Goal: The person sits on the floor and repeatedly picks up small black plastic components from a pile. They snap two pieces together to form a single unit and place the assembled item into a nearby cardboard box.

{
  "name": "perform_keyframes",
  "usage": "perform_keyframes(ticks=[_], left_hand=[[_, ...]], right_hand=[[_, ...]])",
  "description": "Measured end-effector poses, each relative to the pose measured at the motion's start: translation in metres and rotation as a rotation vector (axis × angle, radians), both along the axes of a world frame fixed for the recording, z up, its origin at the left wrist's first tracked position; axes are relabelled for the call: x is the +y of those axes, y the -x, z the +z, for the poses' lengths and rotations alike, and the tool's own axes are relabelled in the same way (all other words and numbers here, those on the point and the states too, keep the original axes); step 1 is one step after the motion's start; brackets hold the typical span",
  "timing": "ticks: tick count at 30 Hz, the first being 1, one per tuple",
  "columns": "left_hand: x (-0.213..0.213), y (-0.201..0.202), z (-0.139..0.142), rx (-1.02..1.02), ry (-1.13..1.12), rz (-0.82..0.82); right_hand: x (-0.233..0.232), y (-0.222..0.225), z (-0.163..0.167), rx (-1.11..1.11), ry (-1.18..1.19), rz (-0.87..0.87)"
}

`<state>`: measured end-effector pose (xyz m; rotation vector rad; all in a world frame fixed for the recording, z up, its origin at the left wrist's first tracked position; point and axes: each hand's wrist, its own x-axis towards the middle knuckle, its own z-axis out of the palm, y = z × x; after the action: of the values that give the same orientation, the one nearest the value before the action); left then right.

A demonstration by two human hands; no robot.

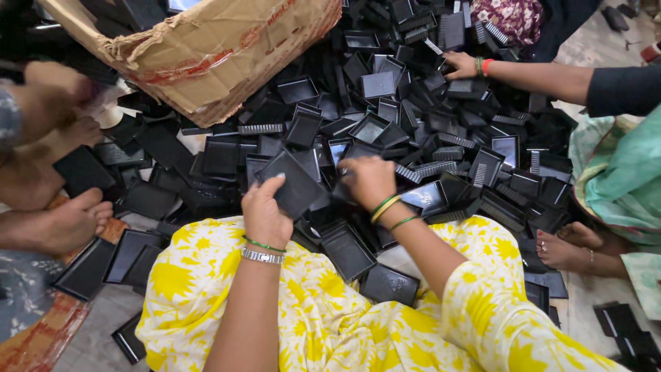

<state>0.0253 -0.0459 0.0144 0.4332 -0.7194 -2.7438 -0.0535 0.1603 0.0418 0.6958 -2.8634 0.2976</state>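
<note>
Hundreds of small black plastic trays (372,127) lie heaped on the floor, spreading away from both hands toward a torn cardboard box (206,48) tipped on its side beyond them. The left hand (265,213) has its grip closed on one flat black tray (292,180), thumb on top and fingers under its near edge, holding it tilted just above the pile. The right hand (368,180) sits just beside that tray, knuckles up and fingers curled down into the heap; whether it actually grips a piece cannot be told, since the fingertips are hidden. Both wrists carry green bangles, the left also a metal bracelet.

Near the grip, toward the person's lap in yellow flowered cloth (330,310), a few trays (348,253) lie loose, one (390,284) resting against the cloth. Ribbed black comb-like pieces (416,172) are mixed among the trays just past the right hand.

Far beyond the grip, another person's hand (463,65) with a red and green band reaches into the pile, and bare feet (65,224) of others rest at its edges.

Judging from the layout, the sorting looks barely begun: no neat stack is visible anywhere, one tray is in hand, and nearly the whole heap remains unsorted, with more stock possibly inside the box.
</note>
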Motion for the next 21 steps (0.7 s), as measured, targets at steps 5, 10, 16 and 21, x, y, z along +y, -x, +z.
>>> perform_keyframes(ticks=[5,10,16,21], left_hand=[[0.018,0.001,0.017,-0.033,-0.176,-0.142],[0.037,-0.008,0.022,-0.079,-0.217,-0.383],[0.043,-0.017,0.010,0.070,-0.163,-0.377],[0.046,-0.016,0.019,0.143,-0.165,-0.436]], right_hand=[[0.027,-0.005,0.066,-0.282,1.101,-0.003],[0.020,-0.051,0.077,-0.884,1.530,0.019],[0.014,-0.072,0.061,-0.849,1.236,0.094],[0.029,-0.078,0.061,-0.647,1.053,0.303]])
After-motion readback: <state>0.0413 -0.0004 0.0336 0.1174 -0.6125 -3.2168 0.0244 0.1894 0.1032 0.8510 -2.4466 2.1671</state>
